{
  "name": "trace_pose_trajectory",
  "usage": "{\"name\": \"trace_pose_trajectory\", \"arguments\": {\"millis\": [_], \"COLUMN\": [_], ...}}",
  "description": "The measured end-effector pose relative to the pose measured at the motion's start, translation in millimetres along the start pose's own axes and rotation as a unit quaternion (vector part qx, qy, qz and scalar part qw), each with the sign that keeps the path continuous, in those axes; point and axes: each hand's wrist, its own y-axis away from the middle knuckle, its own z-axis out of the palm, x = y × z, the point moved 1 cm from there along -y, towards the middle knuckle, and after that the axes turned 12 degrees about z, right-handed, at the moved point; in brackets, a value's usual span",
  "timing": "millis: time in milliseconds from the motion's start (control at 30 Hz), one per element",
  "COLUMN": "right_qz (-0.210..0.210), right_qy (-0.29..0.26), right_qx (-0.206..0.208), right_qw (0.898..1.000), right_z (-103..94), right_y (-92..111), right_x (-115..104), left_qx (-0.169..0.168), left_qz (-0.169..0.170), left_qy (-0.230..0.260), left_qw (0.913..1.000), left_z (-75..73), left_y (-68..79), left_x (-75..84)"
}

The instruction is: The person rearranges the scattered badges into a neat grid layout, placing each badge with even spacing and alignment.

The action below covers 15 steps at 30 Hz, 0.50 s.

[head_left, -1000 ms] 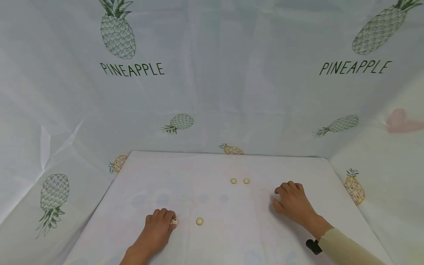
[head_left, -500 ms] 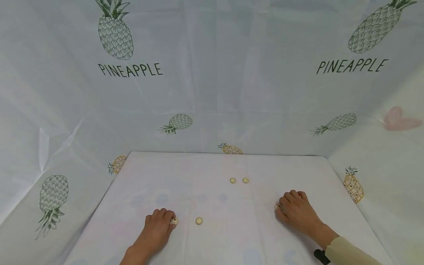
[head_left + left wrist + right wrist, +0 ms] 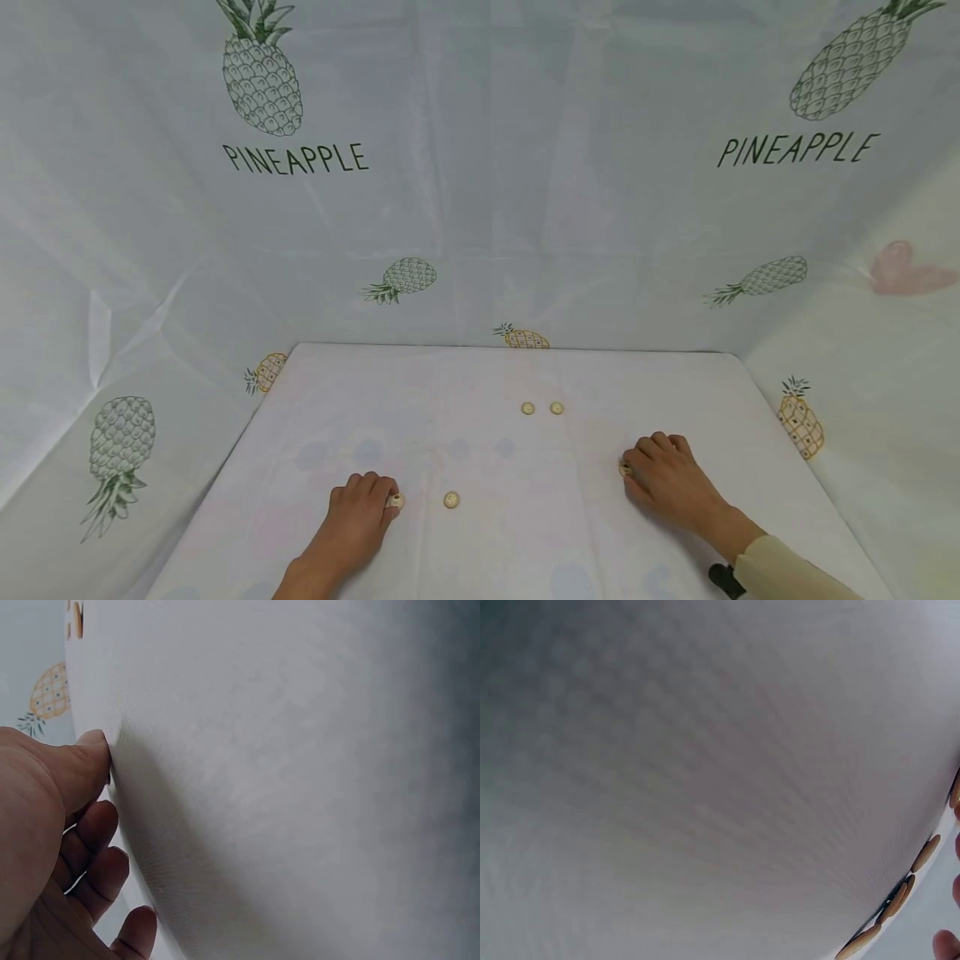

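At the front left of the white-covered table, my left hand (image 3: 352,517) has its curled fingers and thumb at a small round wooden disc (image 3: 397,501), partly covered by them. The left wrist view shows the thumb (image 3: 90,769) at the cloth and bent fingers beneath it; the disc is hidden there. Farther right, my right hand (image 3: 667,479) pinches another wooden disc (image 3: 625,468), only its left edge showing. A loose disc (image 3: 451,500) lies just right of the left hand. Fingertips (image 3: 946,945) of the right hand peek in at its wrist view's edge.
Two more discs, a left one (image 3: 528,408) and a right one (image 3: 557,408), lie side by side toward the table's back. Pineapple-printed white sheets (image 3: 487,208) hang behind and beside the table (image 3: 495,567). A black strap piece (image 3: 726,579) hangs below the right sleeve.
My right hand has shifted slightly toward me and right since a second ago, and a disc now shows at its fingertips. The left hand and the loose discs stay put.
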Motion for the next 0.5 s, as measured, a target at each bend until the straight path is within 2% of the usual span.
{"name": "trace_pose_trajectory", "arguments": {"millis": [500], "right_qz": [-0.02], "right_qy": [-0.022], "right_qx": [-0.02], "right_qw": [0.999], "right_z": [0.2], "right_y": [-1.2], "right_x": [6.2], "left_qx": [-0.007], "left_qz": [-0.007], "left_qy": [-0.003], "left_qw": [0.9999], "left_z": [-1.8], "left_y": [-1.8], "left_x": [1.2]}}
